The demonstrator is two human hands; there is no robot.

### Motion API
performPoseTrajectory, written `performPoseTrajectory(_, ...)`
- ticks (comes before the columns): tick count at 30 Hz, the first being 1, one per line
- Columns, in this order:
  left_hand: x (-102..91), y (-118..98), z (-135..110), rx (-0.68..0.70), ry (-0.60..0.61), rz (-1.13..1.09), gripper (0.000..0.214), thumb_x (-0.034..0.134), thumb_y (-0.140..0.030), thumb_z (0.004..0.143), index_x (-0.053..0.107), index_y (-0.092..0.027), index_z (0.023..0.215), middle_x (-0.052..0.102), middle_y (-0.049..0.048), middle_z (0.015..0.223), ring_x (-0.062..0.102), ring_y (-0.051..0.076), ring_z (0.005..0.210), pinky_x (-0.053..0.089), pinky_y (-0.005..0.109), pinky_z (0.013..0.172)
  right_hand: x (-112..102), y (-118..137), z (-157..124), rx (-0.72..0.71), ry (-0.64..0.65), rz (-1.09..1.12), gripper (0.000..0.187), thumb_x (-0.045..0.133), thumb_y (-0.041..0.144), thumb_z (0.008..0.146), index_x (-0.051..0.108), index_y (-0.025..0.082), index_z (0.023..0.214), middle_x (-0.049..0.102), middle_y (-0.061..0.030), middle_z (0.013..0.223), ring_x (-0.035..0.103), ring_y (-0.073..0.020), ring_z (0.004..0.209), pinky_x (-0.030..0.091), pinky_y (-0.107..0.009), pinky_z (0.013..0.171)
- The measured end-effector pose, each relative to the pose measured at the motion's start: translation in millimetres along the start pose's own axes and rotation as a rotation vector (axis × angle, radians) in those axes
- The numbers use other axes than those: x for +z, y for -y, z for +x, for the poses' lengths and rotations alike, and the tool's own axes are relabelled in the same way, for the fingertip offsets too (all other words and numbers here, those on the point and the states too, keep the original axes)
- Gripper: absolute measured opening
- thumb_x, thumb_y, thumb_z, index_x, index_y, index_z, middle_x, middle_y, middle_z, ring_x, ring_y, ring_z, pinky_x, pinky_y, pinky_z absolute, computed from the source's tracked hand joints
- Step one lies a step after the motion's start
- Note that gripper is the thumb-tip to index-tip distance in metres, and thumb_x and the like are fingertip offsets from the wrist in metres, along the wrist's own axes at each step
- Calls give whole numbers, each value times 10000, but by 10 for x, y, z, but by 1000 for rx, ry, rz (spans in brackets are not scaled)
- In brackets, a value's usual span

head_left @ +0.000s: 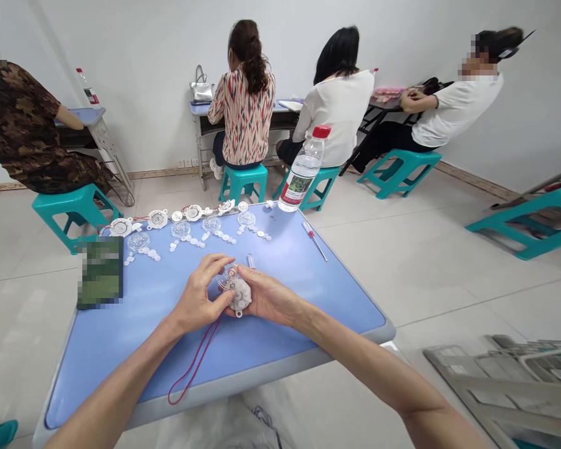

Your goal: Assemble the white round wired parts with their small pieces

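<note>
My left hand (197, 294) and my right hand (267, 294) both grip a round white plastic housing (239, 294) with a clear piece on it, above the blue table (121, 349). A thin red wire (194, 365) runs from the housing and loops across the tabletop toward me. Beyond my hands, several similar white housings (158, 219) lie in a row with red wires. Clear plastic domes (181, 229) and small white discs (220, 234) lie scattered nearby. A small clear tube (250, 260) stands just past my right fingers.
A red-handled screwdriver (314, 241) and a water bottle (303, 169) stand at the table's far right. A pixelated green booklet (101, 272) lies at the left edge. Several seated people work at desks along the wall on teal stools (243, 181). A metal rack (495, 386) stands at lower right.
</note>
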State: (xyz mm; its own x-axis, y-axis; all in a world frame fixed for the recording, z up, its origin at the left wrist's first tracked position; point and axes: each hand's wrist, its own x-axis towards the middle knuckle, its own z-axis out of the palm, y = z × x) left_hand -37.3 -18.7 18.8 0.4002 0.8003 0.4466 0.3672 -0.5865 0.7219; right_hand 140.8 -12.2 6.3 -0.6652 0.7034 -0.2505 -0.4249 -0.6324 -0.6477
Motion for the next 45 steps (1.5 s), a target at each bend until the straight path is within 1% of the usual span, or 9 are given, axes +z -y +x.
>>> performPoseTrajectory(8,54,28,-11,-91,-10,-118,507,621,-149,775,570,-190,1277,535,105,1220,565,211,1018,473,372,944,11,27,12,10,-56,-22,258,646,395,885,615,175,1017,659,-32,859,646,-151,717,594,-356,676)
performPoseTrajectory(15,88,58,-35,-179,-49,-349,609,633,-200,807,459,-223,1391,497,109,1326,503,232,1154,415,374,1011,5,43,40,49,-69,2,211,586,356,926,599,174,1031,653,-22,809,653,-148,696,604,-352,669)
performPoseTrajectory(18,80,33,-29,-295,-116,-498,610,657,-245,791,464,-200,1368,502,107,1290,505,213,1116,414,355,995,-9,51,40,58,-78,-15,213,566,368,935,589,172,1013,671,-36,817,686,-174,740,606,-356,678)
performPoseTrajectory(21,62,-1,-16,-461,-208,-621,559,668,-221,729,525,-172,1267,533,75,1147,534,180,999,444,309,910,-21,58,40,59,-85,-33,226,578,379,926,585,173,1018,689,-58,893,712,-204,787,606,-369,697)
performPoseTrajectory(25,61,-1,-8,-615,-270,-625,437,622,-172,683,580,-148,1117,547,23,953,541,135,852,443,255,802,-11,71,47,51,-110,-31,213,589,368,919,590,174,1008,683,-57,920,711,-200,776,605,-382,708)
performPoseTrajectory(31,67,25,17,-716,-201,-565,285,595,-201,684,600,-119,957,604,28,872,559,139,781,442,267,751,32,90,25,26,-122,-30,204,540,350,945,602,168,1014,685,-68,925,696,-188,779,599,-376,717)
performPoseTrajectory(35,41,-14,39,-755,-139,-611,322,623,-239,679,584,-123,977,631,23,837,575,132,691,458,276,690,35,102,12,12,-114,-15,225,521,360,954,611,160,1009,689,-79,935,690,-190,803,596,-374,731)
performPoseTrajectory(40,23,-69,55,-792,-39,-642,330,662,-272,688,590,-121,973,632,4,725,534,105,602,424,236,585,53,138,12,5,-154,23,228,505,355,959,614,157,988,682,-75,935,686,-203,814,596,-376,717)
performPoseTrajectory(45,27,-58,43,-818,-58,-661,314,716,-355,720,580,-129,891,610,-3,672,496,74,564,354,186,512,95,169,-4,30,-147,48,230,480,334,972,620,151,971,670,-65,919,663,-183,793,597,-377,710)
